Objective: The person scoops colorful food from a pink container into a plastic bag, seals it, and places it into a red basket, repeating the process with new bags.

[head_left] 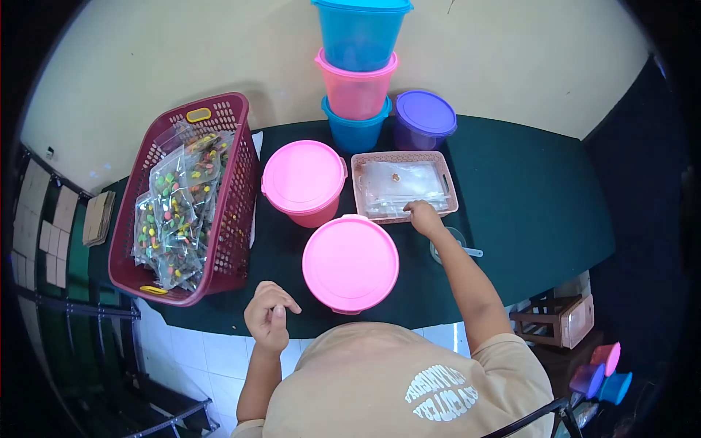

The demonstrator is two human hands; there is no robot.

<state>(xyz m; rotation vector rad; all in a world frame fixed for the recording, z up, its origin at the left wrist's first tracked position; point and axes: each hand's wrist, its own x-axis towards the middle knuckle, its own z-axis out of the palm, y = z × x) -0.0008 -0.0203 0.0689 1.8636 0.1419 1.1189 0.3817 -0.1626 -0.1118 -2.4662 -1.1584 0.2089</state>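
My right hand (423, 217) reaches to the near edge of a pink basket tray (357, 182), its fingers bent and pinching at the edge of the clear plastic bags (401, 182) stacked inside. Just in front of my body stands a tub with a pink lid (350, 264). To the left of that tub my left hand (270, 314) hovers by the table edge, fingers loosely bent, thumb apart, holding nothing. Beside my right forearm, partly hidden by it, is a small clear bowl with a white-handled utensil (472, 252).
A maroon basket (237, 182) full of bags of colourful candies (175, 212) stands left on the dark green tablecloth (526, 197). Another pink-lidded tub (303, 179) sits behind. Stacked blue and pink tubs (358, 95) and a purple tub (425, 120) line the wall.
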